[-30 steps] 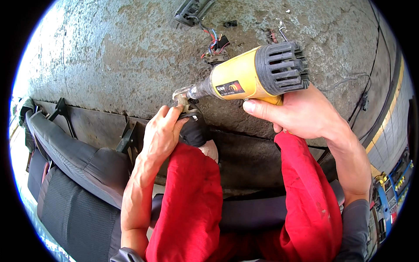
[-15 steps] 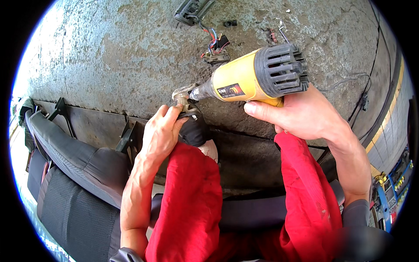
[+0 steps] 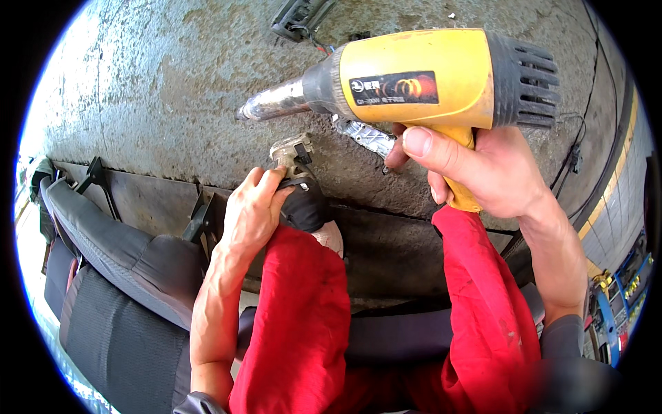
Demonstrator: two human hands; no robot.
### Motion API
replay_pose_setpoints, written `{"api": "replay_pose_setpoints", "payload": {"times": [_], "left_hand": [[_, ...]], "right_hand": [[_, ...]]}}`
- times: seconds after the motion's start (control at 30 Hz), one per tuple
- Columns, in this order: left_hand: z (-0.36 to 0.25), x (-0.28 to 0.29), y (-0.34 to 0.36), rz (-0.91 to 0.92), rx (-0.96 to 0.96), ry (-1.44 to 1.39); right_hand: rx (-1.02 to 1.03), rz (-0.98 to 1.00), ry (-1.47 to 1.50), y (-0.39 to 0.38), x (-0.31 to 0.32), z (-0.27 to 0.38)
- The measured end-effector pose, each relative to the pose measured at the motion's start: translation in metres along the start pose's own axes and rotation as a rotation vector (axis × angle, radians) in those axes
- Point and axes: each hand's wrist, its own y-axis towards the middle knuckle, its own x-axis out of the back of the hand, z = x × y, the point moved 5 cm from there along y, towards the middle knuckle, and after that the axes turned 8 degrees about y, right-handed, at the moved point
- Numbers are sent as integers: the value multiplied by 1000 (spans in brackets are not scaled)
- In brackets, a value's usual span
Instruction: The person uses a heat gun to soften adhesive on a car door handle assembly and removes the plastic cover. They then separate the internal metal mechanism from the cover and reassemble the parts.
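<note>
My right hand (image 3: 493,172) is wrapped round the handle of a yellow and black heat gun (image 3: 455,58). The gun is held level above the floor, its metal nozzle pointing left. Lower down, my left hand (image 3: 252,210) pinches a small dirty metal part with black pieces (image 3: 295,153) by its near end, above my dark shoe (image 3: 307,207). The nozzle passes over the floor beyond this part, apart from it. A silvery cast metal piece (image 3: 365,136) lies on the floor, partly hidden by the gun and my right fingers.
A dark grey car seat (image 3: 124,338) lies at my left, with black brackets (image 3: 200,217) beside it. On the stained concrete floor (image 3: 172,90) rests a dark housing with wires (image 3: 301,17). A thin cable (image 3: 607,90) runs along the right. Blue shelving (image 3: 607,324) stands at far right.
The heat gun has lifted and swung so its nozzle has left the small metal part. It now shows broadside and nearer. My left hand keeps its hold almost unmoved.
</note>
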Motion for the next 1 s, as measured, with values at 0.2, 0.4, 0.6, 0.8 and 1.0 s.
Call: {"api": "replay_pose_setpoints", "payload": {"times": [0.2, 0.4, 0.6, 0.8, 1.0], "left_hand": [[1, -2, -1, -4, -8, -3], [1, -3, -2, 0, -11, 21], [1, -4, -3, -17, -32, 6], [0, -3, -3, -5, -30, 14], [-3, 0, -2, 23, 10, -3]], "right_hand": [[15, 97, -248, 25, -4, 35], [-335, 270, -596, 50, -36, 113], [-317, 489, -681, 63, -51, 123], [-188, 391, -893, 63, -60, 110], [-135, 648, -841, 75, -61, 111]]}}
